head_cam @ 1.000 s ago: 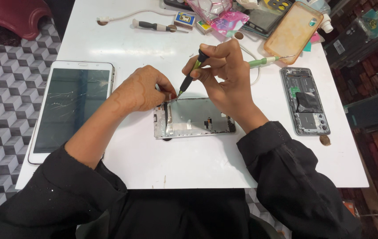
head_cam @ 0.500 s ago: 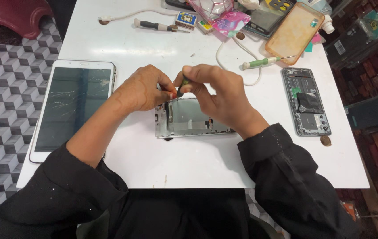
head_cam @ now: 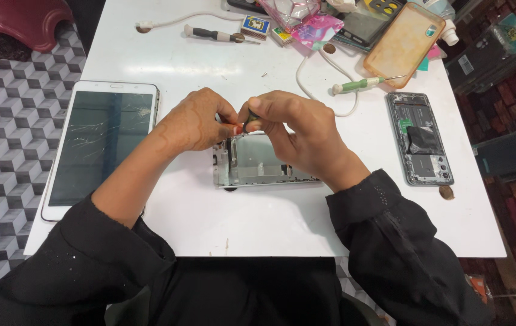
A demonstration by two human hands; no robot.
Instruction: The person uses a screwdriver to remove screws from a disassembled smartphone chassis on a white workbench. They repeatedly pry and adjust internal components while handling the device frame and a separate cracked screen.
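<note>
The silver rectangular metal phone frame [head_cam: 258, 166] lies lengthwise directly below both grips, right hand [head_cam: 297, 136] pinching a small dark-handled tool [head_cam: 250, 121], left hand [head_cam: 197, 121] fingertips pressed together beside it.

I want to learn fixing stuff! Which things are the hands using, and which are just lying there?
In use:
left hand
right hand
opened phone frame
small dark tool, in the right hand

Lying about:
cracked tablet
green screwdriver
black screwdriver
open phone
orange case
white cable
</note>
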